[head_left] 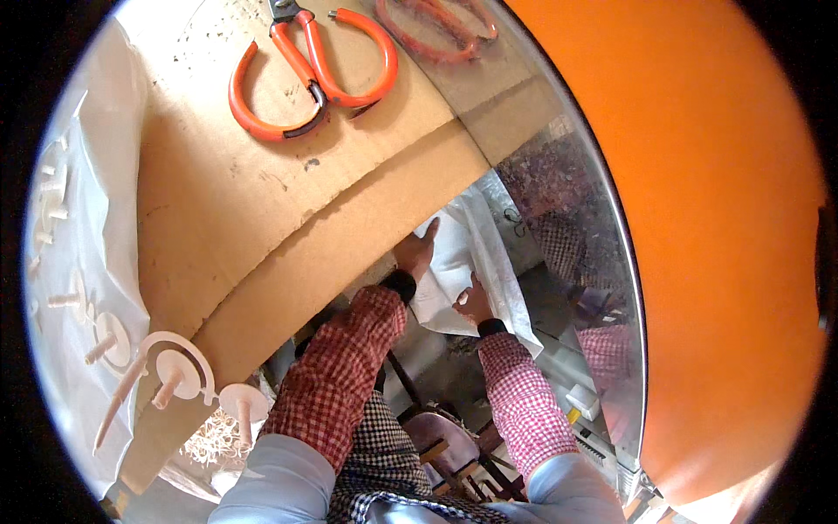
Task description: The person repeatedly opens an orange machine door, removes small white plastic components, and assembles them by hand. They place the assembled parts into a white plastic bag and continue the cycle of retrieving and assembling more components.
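Observation:
My left hand (415,251) reaches below the edge of the cardboard-covered table (262,227) and grips the upper edge of a white woven sack (454,262). My right hand (474,303) holds the same sack lower down, fingers curled on its fabric. Both forearms wear red-and-white checked sleeves. The sack hangs beside the table, between it and a shiny metal wall; what it contains is hidden.
Large orange-handled scissors (310,74) lie on the cardboard, with a second orange pair (436,31) behind. White plastic parts with discs and pegs (170,371) lie at the left on a clear plastic sheet (92,175). An orange curved surface (716,218) fills the right. A stool (441,441) stands below.

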Demonstrator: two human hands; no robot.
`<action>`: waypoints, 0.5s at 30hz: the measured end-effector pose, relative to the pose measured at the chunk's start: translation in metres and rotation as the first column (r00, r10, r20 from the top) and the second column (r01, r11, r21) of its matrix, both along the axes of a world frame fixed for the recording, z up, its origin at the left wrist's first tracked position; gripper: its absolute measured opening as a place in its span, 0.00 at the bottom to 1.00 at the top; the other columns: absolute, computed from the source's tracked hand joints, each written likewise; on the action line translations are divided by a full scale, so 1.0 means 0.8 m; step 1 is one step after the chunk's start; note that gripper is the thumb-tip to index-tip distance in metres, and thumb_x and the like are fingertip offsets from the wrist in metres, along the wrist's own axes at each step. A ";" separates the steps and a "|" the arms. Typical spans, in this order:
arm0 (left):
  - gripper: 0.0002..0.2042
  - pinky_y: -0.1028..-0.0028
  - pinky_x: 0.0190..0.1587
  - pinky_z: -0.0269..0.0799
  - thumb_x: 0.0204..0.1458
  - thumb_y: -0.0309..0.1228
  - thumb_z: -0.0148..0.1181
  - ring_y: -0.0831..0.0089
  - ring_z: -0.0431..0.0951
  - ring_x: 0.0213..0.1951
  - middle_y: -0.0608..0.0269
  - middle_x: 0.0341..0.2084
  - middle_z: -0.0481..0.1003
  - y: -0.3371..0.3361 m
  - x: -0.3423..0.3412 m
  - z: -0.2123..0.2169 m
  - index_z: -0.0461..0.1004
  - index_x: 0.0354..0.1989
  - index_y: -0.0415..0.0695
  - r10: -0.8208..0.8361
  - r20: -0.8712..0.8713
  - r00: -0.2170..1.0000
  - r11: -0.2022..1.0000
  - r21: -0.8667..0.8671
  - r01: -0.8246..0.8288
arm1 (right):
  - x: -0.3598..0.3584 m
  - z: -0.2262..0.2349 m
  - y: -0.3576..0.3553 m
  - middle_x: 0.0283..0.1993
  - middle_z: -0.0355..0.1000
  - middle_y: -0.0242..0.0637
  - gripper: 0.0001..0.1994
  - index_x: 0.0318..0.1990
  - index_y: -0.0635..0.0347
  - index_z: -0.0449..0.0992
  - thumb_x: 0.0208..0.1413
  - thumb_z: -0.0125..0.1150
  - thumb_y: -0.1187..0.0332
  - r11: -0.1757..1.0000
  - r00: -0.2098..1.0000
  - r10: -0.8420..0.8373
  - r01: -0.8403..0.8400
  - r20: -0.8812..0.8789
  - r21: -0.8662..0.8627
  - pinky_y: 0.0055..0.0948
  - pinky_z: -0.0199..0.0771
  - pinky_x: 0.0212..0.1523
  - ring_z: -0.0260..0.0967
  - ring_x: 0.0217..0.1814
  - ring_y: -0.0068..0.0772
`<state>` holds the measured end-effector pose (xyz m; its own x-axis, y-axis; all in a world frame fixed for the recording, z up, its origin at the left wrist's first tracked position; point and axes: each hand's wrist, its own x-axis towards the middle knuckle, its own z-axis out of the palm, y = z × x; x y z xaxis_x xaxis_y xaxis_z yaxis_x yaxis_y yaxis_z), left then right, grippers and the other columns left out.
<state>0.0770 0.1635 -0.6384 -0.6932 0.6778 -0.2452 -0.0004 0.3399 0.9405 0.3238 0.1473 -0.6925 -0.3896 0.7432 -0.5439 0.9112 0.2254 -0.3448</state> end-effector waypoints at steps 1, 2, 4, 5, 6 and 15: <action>0.28 0.61 0.50 0.63 0.49 0.38 0.61 0.51 0.67 0.49 0.39 0.48 0.65 0.009 -0.006 -0.020 0.60 0.52 0.31 -0.006 0.046 0.999 1.000 0.027 0.005 | -0.015 0.006 -0.001 0.67 0.45 0.55 0.12 0.27 0.60 0.75 0.34 0.68 0.64 0.998 0.999 0.051 -0.051 -0.001 0.022 0.36 0.52 0.63 0.43 0.68 0.51; 0.30 0.60 0.53 0.61 0.49 0.40 0.60 0.48 0.64 0.53 0.36 0.51 0.63 0.025 -0.012 -0.039 0.58 0.54 0.30 -0.012 0.096 0.995 0.998 0.061 0.006 | -0.030 0.016 0.003 0.67 0.44 0.56 0.12 0.26 0.60 0.75 0.34 0.68 0.64 0.993 0.995 0.103 -0.103 0.004 0.051 0.36 0.52 0.63 0.43 0.68 0.51; 0.37 0.59 0.61 0.49 0.52 0.45 0.54 0.46 0.53 0.61 0.32 0.59 0.52 0.051 -0.050 -0.063 0.49 0.59 0.27 -0.120 -0.011 0.993 0.993 -0.002 0.120 | -0.047 0.026 0.016 0.67 0.43 0.57 0.12 0.25 0.61 0.75 0.34 0.67 0.64 0.991 0.991 0.136 -0.135 0.018 -0.024 0.36 0.52 0.63 0.44 0.68 0.53; 0.37 0.59 0.61 0.49 0.53 0.46 0.52 0.45 0.52 0.61 0.32 0.59 0.52 0.062 -0.059 -0.066 0.48 0.59 0.26 -0.070 -0.083 0.994 0.997 -0.045 0.066 | -0.047 0.027 0.012 0.67 0.44 0.57 0.12 0.25 0.61 0.75 0.34 0.67 0.64 0.992 0.992 0.122 -0.123 -0.013 -0.026 0.36 0.52 0.62 0.44 0.68 0.54; 0.37 0.59 0.62 0.49 0.54 0.47 0.50 0.45 0.52 0.61 0.31 0.59 0.51 0.065 -0.061 -0.067 0.48 0.58 0.25 -0.020 -0.158 0.987 0.996 -0.084 0.007 | -0.051 0.028 0.005 0.66 0.45 0.57 0.12 0.26 0.61 0.74 0.34 0.67 0.64 0.993 0.993 0.110 -0.112 -0.045 -0.029 0.37 0.53 0.62 0.45 0.67 0.54; 0.36 0.59 0.52 0.62 0.51 0.50 0.54 0.42 0.69 0.47 0.35 0.41 0.71 0.052 0.013 0.072 0.57 0.48 0.22 -0.108 0.369 0.923 0.968 -0.171 0.182 | 0.013 0.042 -0.130 0.26 0.71 0.44 0.12 0.31 0.61 0.75 0.40 0.63 0.63 0.977 0.999 -0.029 0.023 -0.023 -0.213 0.39 0.67 0.41 0.70 0.36 0.43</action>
